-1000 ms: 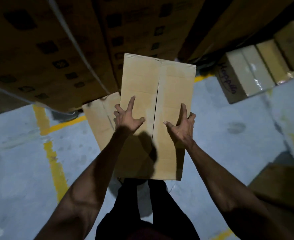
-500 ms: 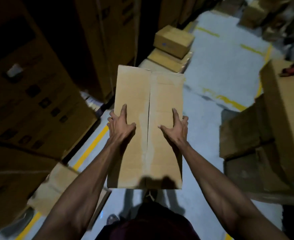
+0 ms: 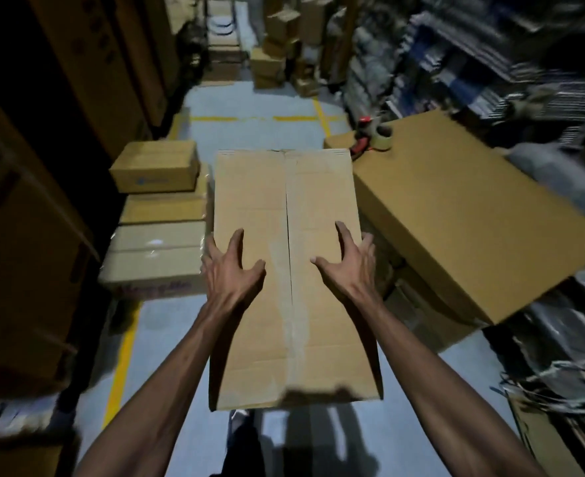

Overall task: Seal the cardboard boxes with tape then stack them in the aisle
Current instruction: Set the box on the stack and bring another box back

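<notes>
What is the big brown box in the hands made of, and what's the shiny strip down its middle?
The long brown box looks like matte corrugated cardboard: fluted ridges show along its far edge. The glossy strip over the centre seam is probably clear plastic tape, judging by its sheen.

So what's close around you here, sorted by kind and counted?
Box being carried: 1
Boxes stacked at left: 3
Big box at right: 1
Tape dispenser: 1
Hands: 2
Total: 8
</notes>
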`<state>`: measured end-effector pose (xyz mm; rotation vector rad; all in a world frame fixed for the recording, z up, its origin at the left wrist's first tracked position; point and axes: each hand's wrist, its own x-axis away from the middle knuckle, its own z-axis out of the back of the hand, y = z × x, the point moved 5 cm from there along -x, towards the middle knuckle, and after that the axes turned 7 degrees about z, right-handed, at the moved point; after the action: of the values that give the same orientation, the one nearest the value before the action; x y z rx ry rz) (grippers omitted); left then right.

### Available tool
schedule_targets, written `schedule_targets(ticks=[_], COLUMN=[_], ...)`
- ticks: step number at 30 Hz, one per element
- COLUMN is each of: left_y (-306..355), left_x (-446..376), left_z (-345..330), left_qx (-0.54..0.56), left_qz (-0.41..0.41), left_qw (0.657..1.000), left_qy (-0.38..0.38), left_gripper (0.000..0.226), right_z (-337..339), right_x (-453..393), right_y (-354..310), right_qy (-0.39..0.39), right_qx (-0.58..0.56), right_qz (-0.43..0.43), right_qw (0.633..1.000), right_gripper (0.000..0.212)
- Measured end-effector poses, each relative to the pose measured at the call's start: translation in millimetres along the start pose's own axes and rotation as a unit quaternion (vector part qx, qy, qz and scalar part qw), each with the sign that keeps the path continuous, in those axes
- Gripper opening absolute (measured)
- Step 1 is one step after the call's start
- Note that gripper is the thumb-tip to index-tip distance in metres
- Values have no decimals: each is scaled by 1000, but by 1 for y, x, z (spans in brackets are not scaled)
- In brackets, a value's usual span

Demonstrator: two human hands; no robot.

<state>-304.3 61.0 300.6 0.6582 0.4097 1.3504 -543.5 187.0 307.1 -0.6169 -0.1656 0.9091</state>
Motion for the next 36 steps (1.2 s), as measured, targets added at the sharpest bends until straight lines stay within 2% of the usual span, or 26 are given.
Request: schedule_targets(ticks=[8, 14, 18, 24, 27, 31, 36], left_y=[150, 283, 368, 477, 519, 586, 643], left_x=[-120, -163, -182, -206, -228, -257, -281], left_z=[-59, -95, -138, -220, -277, -339, -404], left_qx=[19, 25, 28, 27, -7, -56, -86], left_qz=[-147, -284, -360, -417, -405, -431, -467], left_qw=[983, 946, 911, 871, 866, 830, 807], left_qy=[-106, -156, -200, -258, -293, -351, -351], left_gripper=[74, 62, 68, 80, 82, 77, 72], right_z=[83, 157, 201, 243, 250, 261, 280], right_x=[-88, -125, -146, -197, -232, -274, -321], right_y=[39, 71, 110, 192, 239, 298, 346], right_qy=[133, 232, 276, 284, 269, 260, 248], right_qx=[27, 46, 49, 55, 37, 13, 23], right_qz=[-127, -207, -256, -307, -331, -359, -386], right_qw=[983, 949, 925, 907, 904, 896, 888], right_gripper=[92, 89, 83, 84, 83, 83, 82])
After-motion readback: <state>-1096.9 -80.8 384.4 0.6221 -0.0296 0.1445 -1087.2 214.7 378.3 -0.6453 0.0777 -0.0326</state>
